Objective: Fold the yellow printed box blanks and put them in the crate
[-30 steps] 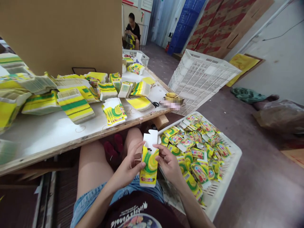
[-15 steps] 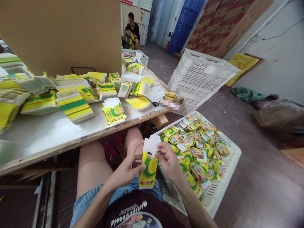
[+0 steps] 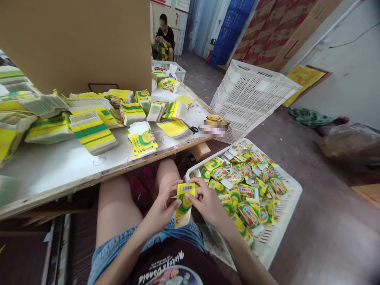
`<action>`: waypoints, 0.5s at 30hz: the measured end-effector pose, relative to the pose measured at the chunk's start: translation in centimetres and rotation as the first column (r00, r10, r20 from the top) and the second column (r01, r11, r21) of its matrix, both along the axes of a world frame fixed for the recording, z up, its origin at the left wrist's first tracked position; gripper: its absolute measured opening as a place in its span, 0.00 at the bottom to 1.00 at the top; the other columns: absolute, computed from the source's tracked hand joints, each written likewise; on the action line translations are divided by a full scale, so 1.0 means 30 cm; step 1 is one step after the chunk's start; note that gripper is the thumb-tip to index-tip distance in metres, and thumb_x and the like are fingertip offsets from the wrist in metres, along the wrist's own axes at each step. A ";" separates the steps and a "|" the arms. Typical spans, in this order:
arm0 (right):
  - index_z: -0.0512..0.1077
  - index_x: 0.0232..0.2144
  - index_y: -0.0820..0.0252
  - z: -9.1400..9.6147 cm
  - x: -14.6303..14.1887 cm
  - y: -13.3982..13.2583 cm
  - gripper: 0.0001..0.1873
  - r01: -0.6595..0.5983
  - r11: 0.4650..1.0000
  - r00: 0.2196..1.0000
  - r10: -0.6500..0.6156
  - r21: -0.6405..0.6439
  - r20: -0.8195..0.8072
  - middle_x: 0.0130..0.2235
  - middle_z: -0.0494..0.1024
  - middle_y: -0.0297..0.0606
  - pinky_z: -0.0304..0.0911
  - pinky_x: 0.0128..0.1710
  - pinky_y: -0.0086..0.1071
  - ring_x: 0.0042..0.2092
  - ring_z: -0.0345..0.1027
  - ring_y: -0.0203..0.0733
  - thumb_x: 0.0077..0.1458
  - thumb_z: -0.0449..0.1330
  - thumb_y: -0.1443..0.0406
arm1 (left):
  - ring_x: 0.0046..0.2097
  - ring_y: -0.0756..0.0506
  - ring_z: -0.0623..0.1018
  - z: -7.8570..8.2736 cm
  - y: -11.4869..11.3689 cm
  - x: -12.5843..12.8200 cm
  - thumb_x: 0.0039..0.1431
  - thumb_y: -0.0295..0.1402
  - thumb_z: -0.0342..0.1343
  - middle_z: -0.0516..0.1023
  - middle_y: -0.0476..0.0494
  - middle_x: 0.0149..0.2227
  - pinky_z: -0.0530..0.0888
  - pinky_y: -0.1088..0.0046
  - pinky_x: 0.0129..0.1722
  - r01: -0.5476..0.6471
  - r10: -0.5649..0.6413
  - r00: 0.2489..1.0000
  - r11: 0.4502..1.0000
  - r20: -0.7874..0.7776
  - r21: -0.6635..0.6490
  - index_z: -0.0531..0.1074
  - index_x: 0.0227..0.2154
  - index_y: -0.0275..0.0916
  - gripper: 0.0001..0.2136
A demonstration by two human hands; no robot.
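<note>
A small yellow-and-green carton (image 3: 184, 206) stands upright over my lap, its top flap folded down so a barcode shows. My left hand (image 3: 162, 208) grips its left side with curled fingers. My right hand (image 3: 206, 202) pinches its top right corner. Just right of my hands a white plastic crate (image 3: 285, 221) on the floor holds several folded cartons of the same kind. On the table, nearest me, lies a fanned stack of flat cartons (image 3: 142, 140).
The white table (image 3: 59, 166) carries several stacks of flat yellow-green cartons, scissors (image 3: 192, 128) and loose rubber bands. A big brown cardboard sheet (image 3: 77, 39) stands behind. An empty white crate (image 3: 252, 95) leans beyond the table. Another person (image 3: 164, 37) sits far back.
The carton's white top flap, open a second ago, has been folded down and shut. Both hands moved up to the top of the carton.
</note>
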State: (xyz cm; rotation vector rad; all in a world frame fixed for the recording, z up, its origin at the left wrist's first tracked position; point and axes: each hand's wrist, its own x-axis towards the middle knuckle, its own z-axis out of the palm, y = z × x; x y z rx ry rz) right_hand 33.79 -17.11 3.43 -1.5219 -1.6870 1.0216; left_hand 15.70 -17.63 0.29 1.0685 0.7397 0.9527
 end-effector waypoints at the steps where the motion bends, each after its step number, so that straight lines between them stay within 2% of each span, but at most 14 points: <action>1: 0.70 0.47 0.56 -0.002 -0.004 -0.002 0.17 -0.004 1.000 1.000 0.004 0.003 -0.014 0.18 0.61 0.21 0.49 0.23 0.28 0.20 0.56 0.35 0.53 0.61 0.66 | 0.54 0.38 0.75 0.003 0.004 -0.002 0.60 0.32 0.57 0.74 0.34 0.55 0.73 0.62 0.52 -0.001 0.002 1.000 1.000 0.023 -0.026 0.62 0.59 0.42 0.24; 4: 0.72 0.49 0.56 -0.014 -0.005 -0.008 0.18 -0.013 1.000 0.998 0.013 0.001 -0.055 0.19 0.64 0.23 0.52 0.23 0.28 0.21 0.57 0.35 0.55 0.61 0.64 | 0.48 0.39 0.79 0.016 0.014 0.000 0.58 0.32 0.60 0.77 0.35 0.50 0.75 0.63 0.47 0.000 0.006 0.998 0.996 0.068 -0.085 0.64 0.56 0.41 0.24; 7: 0.76 0.46 0.56 -0.029 0.007 -0.011 0.14 0.058 0.996 0.995 -0.051 0.073 -0.091 0.31 0.77 0.35 0.60 0.29 0.30 0.29 0.66 0.39 0.58 0.59 0.60 | 0.45 0.41 0.80 0.023 0.010 0.025 0.56 0.33 0.61 0.79 0.37 0.47 0.76 0.65 0.45 0.017 -0.007 0.995 0.995 0.100 -0.103 0.65 0.55 0.41 0.23; 9: 0.76 0.43 0.56 -0.032 0.030 -0.010 0.13 0.100 0.992 0.986 -0.088 0.080 -0.141 0.40 0.79 0.40 0.64 0.34 0.32 0.35 0.70 0.42 0.59 0.58 0.58 | 0.45 0.40 0.80 0.022 0.009 0.045 0.57 0.34 0.61 0.79 0.38 0.46 0.76 0.65 0.45 0.043 -0.036 0.995 0.996 0.092 -0.078 0.66 0.54 0.41 0.22; 11: 0.77 0.40 0.56 -0.026 0.074 -0.010 0.12 0.105 0.993 0.988 -0.099 0.046 -0.118 0.40 0.79 0.41 0.65 0.37 0.35 0.37 0.71 0.44 0.59 0.58 0.57 | 0.48 0.40 0.78 0.020 0.029 0.049 0.59 0.34 0.59 0.78 0.37 0.47 0.74 0.64 0.49 0.017 -0.017 1.000 1.000 0.010 0.012 0.68 0.53 0.40 0.19; 13: 0.78 0.34 0.56 -0.014 0.146 -0.013 0.12 0.119 0.991 0.991 -0.123 0.062 0.061 0.35 0.80 0.41 0.65 0.39 0.40 0.37 0.71 0.48 0.56 0.60 0.56 | 0.53 0.39 0.75 0.022 0.089 0.017 0.59 0.34 0.58 0.76 0.36 0.50 0.69 0.61 0.56 -0.131 0.156 0.978 0.976 -0.138 0.171 0.71 0.50 0.40 0.16; 14: 0.78 0.31 0.55 -0.009 0.191 -0.016 0.12 0.119 0.988 0.973 -0.136 0.099 0.188 0.35 0.80 0.42 0.63 0.43 0.44 0.39 0.71 0.51 0.55 0.61 0.55 | 0.56 0.38 0.72 0.026 0.137 -0.016 0.58 0.34 0.59 0.74 0.36 0.52 0.64 0.59 0.60 -0.240 0.297 0.931 0.936 -0.214 0.257 0.72 0.49 0.39 0.16; 15: 0.79 0.29 0.55 -0.005 0.240 -0.019 0.12 0.126 0.981 0.943 -0.164 0.147 0.290 0.34 0.80 0.43 0.61 0.45 0.49 0.39 0.70 0.54 0.52 0.62 0.54 | 0.59 0.36 0.68 0.033 0.195 -0.060 0.57 0.34 0.60 0.72 0.35 0.55 0.60 0.56 0.63 -0.381 0.480 0.834 0.858 -0.274 0.344 0.71 0.50 0.38 0.18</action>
